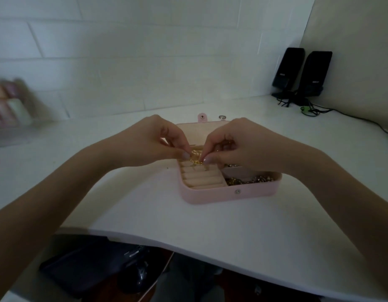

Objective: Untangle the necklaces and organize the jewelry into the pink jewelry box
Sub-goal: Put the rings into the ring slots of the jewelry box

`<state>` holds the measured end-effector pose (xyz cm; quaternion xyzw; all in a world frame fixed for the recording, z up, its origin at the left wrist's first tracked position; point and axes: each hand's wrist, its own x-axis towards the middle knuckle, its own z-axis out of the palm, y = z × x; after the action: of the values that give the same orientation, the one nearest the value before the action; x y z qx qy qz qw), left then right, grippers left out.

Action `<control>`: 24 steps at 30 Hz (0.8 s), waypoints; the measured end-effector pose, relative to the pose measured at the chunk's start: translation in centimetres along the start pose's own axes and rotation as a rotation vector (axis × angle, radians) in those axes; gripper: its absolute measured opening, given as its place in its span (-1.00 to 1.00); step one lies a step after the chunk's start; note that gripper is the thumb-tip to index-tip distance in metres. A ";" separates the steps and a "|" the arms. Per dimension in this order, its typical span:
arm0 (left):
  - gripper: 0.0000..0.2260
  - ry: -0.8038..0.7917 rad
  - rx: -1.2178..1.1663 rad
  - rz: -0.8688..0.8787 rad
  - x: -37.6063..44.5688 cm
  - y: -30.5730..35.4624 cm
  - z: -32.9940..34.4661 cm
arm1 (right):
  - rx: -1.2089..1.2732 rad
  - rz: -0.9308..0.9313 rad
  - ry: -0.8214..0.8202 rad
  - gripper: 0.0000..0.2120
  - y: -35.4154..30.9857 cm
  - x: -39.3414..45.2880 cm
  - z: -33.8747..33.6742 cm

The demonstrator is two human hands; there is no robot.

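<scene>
The pink jewelry box (210, 196) lies open on the white desk (210, 225), its lid (195, 129) tipped back on the far side with the snap tab (202, 117) standing above it; the matching snap stud (237, 192) shows on the box's near wall.

Both hands meet directly over the box's far-left part. The left hand (149, 138) pinches a small tangle of gold chain (195, 158) between thumb and forefinger; the right hand (236, 144) pinches the same tangle from the opposite side, fingertips almost touching those of the left. The tangle hangs just above the far end of the ring rolls (201, 177) — the cream padded rows filling the box's left half; whether it touches them cannot be told.

Inside the box, the near-right compartment holds a heap of gold and dark chains (245, 180); a further bit of chain (231, 165) shows in the compartment behind it, mostly hidden under the right hand. A gold piece also glints within the curled fingers of the right hand; what it is cannot be told.

Just beyond the box's lid, to the right of the snap tab, a small silver ring (221, 117) rests on the desk. Well to the right of the box and farther back, two black speakers (302, 70) stand against the wall with cables (332, 110) trailing — a green-tipped one among them. Far to the left of the box sits a blurred clear organiser (9, 101) with pastel contents.
</scene>
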<state>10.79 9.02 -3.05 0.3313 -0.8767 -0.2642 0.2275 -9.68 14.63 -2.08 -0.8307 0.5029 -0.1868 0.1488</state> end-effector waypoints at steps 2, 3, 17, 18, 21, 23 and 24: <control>-0.95 -0.030 0.021 -0.011 0.1 -0.2 0.0 | -0.001 -0.009 -0.009 -0.91 0.0 0.0 0.3; -0.95 -0.043 0.025 -0.015 0.1 -0.3 -0.1 | -0.007 -0.012 -0.007 -0.91 0.0 0.1 0.4; -0.92 -0.287 0.134 -0.050 2.1 0.4 -1.0 | -0.047 -0.027 -0.011 -0.93 -0.3 0.1 0.5; -0.91 -0.339 0.134 -0.081 2.5 0.6 -1.2 | -0.053 -0.030 -0.010 -0.93 -0.3 0.1 0.5; -0.88 -0.474 0.131 -0.179 4.0 1.2 -1.4 | -0.042 -0.022 -0.021 -0.94 -0.3 0.1 0.5; -0.86 -0.526 0.129 -0.232 4.8 1.3 -1.6 | -0.002 -0.004 -0.034 -0.95 -0.3 0.1 0.5; -0.86 -0.545 0.126 -0.250 5.1 1.3 -1.7 | 0.008 0.006 -0.038 -0.95 -0.3 0.1 0.5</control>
<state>7.71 5.80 0.18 0.3669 -0.8727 -0.3143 -0.0712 -9.18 14.71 -2.37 -0.8321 0.5017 -0.1725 0.1621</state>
